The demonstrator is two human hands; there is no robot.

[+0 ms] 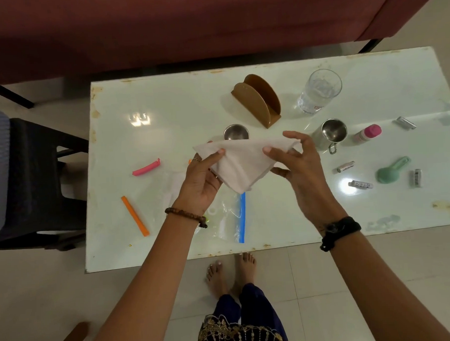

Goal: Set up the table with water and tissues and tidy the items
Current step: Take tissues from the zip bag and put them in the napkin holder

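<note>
Standing at the near edge of the white glass-topped table (118, 102), a person holds a white tissue (240, 164) in the air above the middle of the tabletop, folded into a triangle with its long edge uppermost and its point hanging down. The left hand (201, 179) pinches the left corner between thumb and fingers, the right hand (300, 167) pinches the right corner likewise, and the remaining fingers of both are loosely spread; the sheet looks soft, slightly creased and more than one layer thick. Beyond the tissue stands an empty brown napkin holder (258, 100), its two rounded plates upright. A clear drinking glass (319, 90) with water in it stands to the right of the holder. A small steel cup (236, 132) is partly hidden behind the tissue's upper edge, and a steel mug with a handle (330, 134) sits just beside the right hand. Below the hands lies a clear zip bag with a blue seal strip (240, 217), flat on the glass; what it contains is hard to make out. To the left rest a pink clip (146, 168) and an orange clip (135, 216), well apart. To the right lie a pink-capped bottle (366, 134), a green scoop (391, 169) and several small batteries (360, 184).
</note>
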